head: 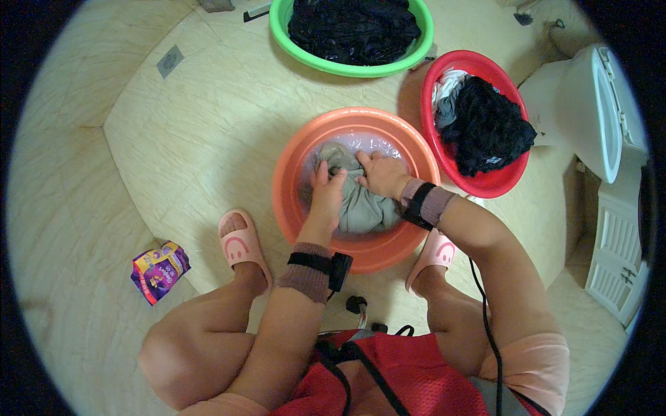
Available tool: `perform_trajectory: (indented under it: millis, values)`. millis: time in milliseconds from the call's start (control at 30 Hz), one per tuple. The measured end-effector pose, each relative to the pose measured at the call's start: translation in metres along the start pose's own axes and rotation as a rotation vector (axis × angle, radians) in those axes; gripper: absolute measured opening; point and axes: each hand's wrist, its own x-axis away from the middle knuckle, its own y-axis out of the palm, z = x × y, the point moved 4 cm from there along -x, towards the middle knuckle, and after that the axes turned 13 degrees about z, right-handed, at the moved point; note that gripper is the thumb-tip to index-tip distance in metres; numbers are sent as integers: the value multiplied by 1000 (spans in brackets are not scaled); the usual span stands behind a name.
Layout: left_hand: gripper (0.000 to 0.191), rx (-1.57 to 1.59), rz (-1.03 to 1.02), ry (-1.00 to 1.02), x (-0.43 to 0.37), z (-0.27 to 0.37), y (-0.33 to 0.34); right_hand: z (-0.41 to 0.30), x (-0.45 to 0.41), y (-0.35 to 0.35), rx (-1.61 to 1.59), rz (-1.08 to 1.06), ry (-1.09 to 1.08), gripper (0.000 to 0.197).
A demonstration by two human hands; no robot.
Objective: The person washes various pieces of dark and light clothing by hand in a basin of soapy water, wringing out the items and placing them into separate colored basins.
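Between my feet stands an orange plastic basin [294, 208] with cloudy water in it. A wet grey-green garment [364, 208] lies bunched in that water. At its left side, my left hand [328, 192] grips a fold between thumb and fingers. Opposite it, my right hand [384, 174] has its fingers on the cloth near the top right, thumb and forefinger curled about a fold. Part of the garment is under the water, so its full shape is hidden.
A green basin [354, 68] of dark wet clothes stands beyond. The red basin [512, 174] at right holds black clothing [484, 125] and paler pieces. A purple Comfort pouch [161, 270] lies at left. A white toilet [598, 119], louvred cabinet door [614, 255] and floor drain [170, 61] also show.
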Motion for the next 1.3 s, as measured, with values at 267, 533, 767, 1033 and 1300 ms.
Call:
perform_trajectory:
  millis: [267,533,767,1033,1300]
  values:
    - [65,428,39,-398,19,8,20,4,-14,2,-542,337,-8,35]
    - [50,1088,-241,-608,21,-2,10,-100,32,-47,-643,368,-317,25]
    - [50,829,-308,-751,32,-5,51,-21,-2,-44,-349,599,-76,24]
    - [49,826,-308,-808,39,16,45,-36,10,-40,-407,456,-166,23]
    - [58,-453,240,382,11,10,0,27,-2,13,-176,305,103,42]
